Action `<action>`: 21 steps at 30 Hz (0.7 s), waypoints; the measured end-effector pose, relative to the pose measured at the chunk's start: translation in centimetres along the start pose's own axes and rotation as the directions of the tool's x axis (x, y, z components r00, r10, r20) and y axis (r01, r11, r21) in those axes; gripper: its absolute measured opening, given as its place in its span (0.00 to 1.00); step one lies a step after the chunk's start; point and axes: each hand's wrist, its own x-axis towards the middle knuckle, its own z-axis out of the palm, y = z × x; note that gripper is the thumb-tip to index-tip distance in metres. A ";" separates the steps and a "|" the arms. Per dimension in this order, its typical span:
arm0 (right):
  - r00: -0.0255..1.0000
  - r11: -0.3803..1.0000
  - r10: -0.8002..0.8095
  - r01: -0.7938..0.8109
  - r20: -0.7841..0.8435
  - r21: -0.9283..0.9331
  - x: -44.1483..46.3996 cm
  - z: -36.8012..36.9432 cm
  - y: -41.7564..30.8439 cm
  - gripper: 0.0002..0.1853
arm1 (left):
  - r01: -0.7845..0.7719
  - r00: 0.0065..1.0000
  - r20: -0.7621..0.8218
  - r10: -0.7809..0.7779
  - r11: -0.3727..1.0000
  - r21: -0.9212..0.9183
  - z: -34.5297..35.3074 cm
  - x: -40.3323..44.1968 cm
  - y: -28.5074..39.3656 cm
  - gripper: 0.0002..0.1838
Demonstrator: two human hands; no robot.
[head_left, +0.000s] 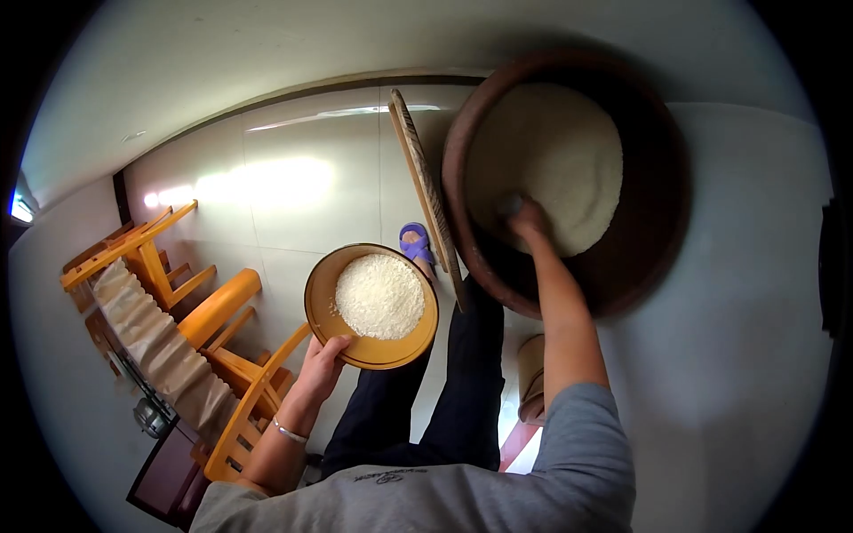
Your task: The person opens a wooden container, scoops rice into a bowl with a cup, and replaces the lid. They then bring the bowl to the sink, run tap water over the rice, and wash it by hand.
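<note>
My left hand (pixel 327 357) grips the near left rim of a round yellow-brown bowl (pixel 382 355), its thumb over the edge. White rice (pixel 380 297) is heaped in the bowl. To the right stands a large reddish-brown vat (pixel 657 195) that holds more rice (pixel 577 169). Inside the vat, my right hand (pixel 524 215) reaches to the rice at its near left side. A small greyish thing shows at the fingertips, in shadow. Whether it is a scoop, and how the fingers lie, I cannot make out.
A round wooden lid (pixel 422 178) stands on edge left of the vat. Orange wooden chairs (pixel 235 306) and a cloth-covered table (pixel 160 346) are at the left. A brown container (pixel 531 373) sits near my right leg. A wall runs behind the vat.
</note>
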 end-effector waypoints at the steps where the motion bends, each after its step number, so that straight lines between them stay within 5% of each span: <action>1: 1.000 1.000 0.002 -0.002 -0.005 -0.005 -0.7 -1.1 0.5 0.24 | -0.001 1.000 0.006 0.001 1.000 -0.004 0.3 0.0 0.1 0.14; 2: 0.997 0.925 -0.018 -0.013 0.077 0.380 -1.8 -2.4 1.1 0.25 | -0.008 1.000 0.029 0.008 1.000 0.010 0.5 -0.1 0.4 0.14; 3: 0.988 0.708 -0.068 -0.052 0.141 0.705 -3.0 -3.6 1.4 0.25 | -0.018 0.998 0.055 0.017 1.000 0.024 0.7 -0.4 0.8 0.14; 4: 0.989 0.708 -0.066 -0.046 0.131 0.705 -4.8 -4.8 1.2 0.25 | -0.023 0.998 0.064 0.021 0.999 0.023 0.9 -0.6 1.1 0.14; 6: 0.959 0.273 -0.246 -0.074 0.144 0.959 -9.2 -7.7 0.8 0.28 | -0.029 0.995 0.095 0.026 0.999 0.029 1.5 -1.1 1.5 0.12; 11: 0.945 -0.111 -0.325 -0.011 -0.026 0.994 -18.9 -12.2 -1.1 0.29 | -0.094 0.984 0.154 0.087 0.995 0.041 3.7 -2.7 3.2 0.12; 15: 0.938 -0.123 -0.259 0.203 -0.229 0.971 -26.5 -14.5 -4.3 0.29 | -0.143 0.970 0.217 0.109 0.979 0.147 5.2 -3.2 4.3 0.12; 17: 0.876 0.093 -0.155 0.473 -0.457 0.876 -29.5 -17.5 -4.9 0.32 | -0.176 0.950 0.290 0.115 0.965 0.193 7.5 -2.5 5.1 0.15; 21: 0.716 0.271 -0.122 0.690 -0.687 0.671 -34.4 -18.2 -6.9 0.39 | -0.259 0.939 0.298 0.172 0.923 0.283 11.8 -2.2 6.0 0.14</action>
